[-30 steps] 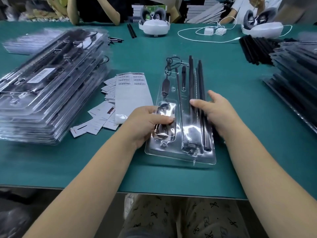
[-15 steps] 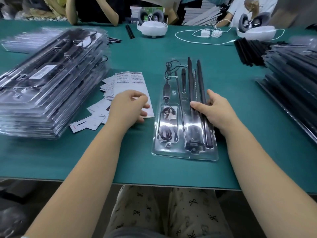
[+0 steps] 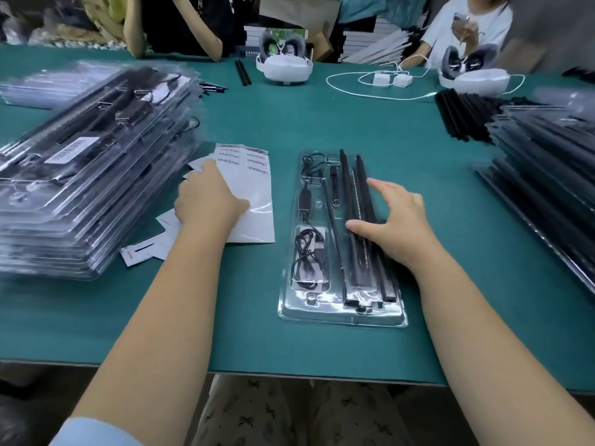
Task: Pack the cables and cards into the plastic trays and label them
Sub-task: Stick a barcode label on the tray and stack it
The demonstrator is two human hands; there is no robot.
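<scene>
Plastic tray (image 3: 341, 312), loaded with a coiled cable (image 3: 309, 252) and black rods (image 3: 362, 220), is seen in the head view lying on the green table (image 3: 322, 117), steadied by the right hand (image 3: 397, 220) with fingers spread loosely. Left of the tray, the label sheet (image 3: 254, 194) is pressed by the left hand (image 3: 206, 201), fingertips hidden. Stacks of packed trays (image 3: 83, 175) are set further left, white headsets (image 3: 285, 67) beyond the tray.

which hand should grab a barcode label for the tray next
Left. The left hand already rests on the label sheet, beside the tray. The right hand lies across the black rods at the tray's far side, probably steadying it.
</scene>
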